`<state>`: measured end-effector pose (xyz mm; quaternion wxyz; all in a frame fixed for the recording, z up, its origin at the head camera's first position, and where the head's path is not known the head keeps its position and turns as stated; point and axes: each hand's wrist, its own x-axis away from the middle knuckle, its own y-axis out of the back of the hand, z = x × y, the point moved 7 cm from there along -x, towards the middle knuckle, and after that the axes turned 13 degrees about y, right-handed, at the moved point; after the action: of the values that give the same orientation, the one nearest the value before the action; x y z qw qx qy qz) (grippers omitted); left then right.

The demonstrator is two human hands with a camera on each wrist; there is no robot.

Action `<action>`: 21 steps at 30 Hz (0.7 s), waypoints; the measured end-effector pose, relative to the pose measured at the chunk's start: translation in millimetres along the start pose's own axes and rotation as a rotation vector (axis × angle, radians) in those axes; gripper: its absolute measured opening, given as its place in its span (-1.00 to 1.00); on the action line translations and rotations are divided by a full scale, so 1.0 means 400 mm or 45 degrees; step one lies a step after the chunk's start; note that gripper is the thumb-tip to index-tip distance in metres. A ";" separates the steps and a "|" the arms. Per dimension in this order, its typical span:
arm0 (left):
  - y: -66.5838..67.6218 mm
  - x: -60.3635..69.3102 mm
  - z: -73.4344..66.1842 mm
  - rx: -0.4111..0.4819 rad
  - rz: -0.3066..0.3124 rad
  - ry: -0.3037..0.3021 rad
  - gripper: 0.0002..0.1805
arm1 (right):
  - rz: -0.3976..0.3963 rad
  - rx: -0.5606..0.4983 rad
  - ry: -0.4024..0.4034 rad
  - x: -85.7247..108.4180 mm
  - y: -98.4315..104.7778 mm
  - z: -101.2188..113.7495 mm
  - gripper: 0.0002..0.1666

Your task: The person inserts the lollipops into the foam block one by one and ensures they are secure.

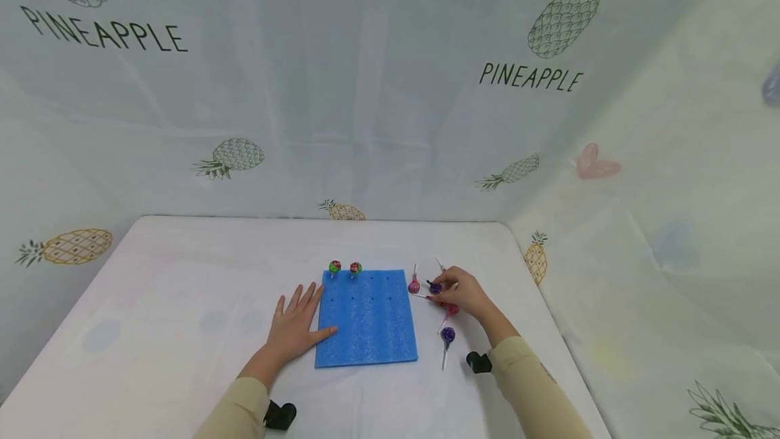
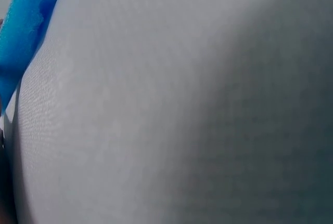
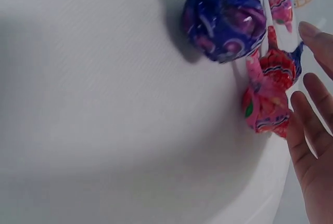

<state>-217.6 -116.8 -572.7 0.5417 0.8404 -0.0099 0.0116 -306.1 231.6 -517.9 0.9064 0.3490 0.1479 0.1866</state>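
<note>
A: How do the hands lie?

B: A person's left hand [image 1: 296, 326] spreads over the left edge of a blue foam board [image 1: 365, 341], thumb on its surface. The fingertips of the right hand [image 1: 461, 290] close in around a purple lollipop [image 1: 435, 287], just off the board's right edge; whether they pinch it, I cannot tell.

A: And the other sweets?

B: Two green-and-red lollipops [image 1: 355, 267] stand at the board's far edge, by its far left corner. More lie loose between the board and the right edge of the white-covered table [image 1: 183, 358]: a pink lollipop [image 1: 414, 287], a red-and-pink lollipop [image 1: 453, 309], a second purple lollipop [image 1: 447, 335].

A: What could go wrong?

B: Crowding, most likely: lifting one could drag or roll a neighbour. Slick wrapping might twist in the fingertips, and the light foam could skid if the left hand eased off.

A: Materials?

B: Glossy, crinkled wrappers over ball-shaped heads; thin pale sticks; a flat, squarish slab, mottled and pricked with small holes [image 1: 390, 298].
</note>
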 end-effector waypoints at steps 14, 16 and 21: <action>0.012 0.001 -0.002 0.001 0.015 0.000 0.07 | 0.061 0.021 -0.100 0.036 -0.016 -0.035 -0.75; 0.014 0.002 -0.003 0.004 0.022 0.002 0.07 | 0.062 0.012 -0.109 0.038 -0.019 -0.039 -0.75; 0.015 0.003 -0.004 0.007 0.024 0.004 0.06 | 0.054 -0.007 -0.140 0.039 -0.021 -0.046 -0.77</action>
<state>-216.7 -118.0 -566.4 0.5394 0.8417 -0.0171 0.0179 -297.8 243.3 -539.1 0.9099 0.3593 0.0901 0.1869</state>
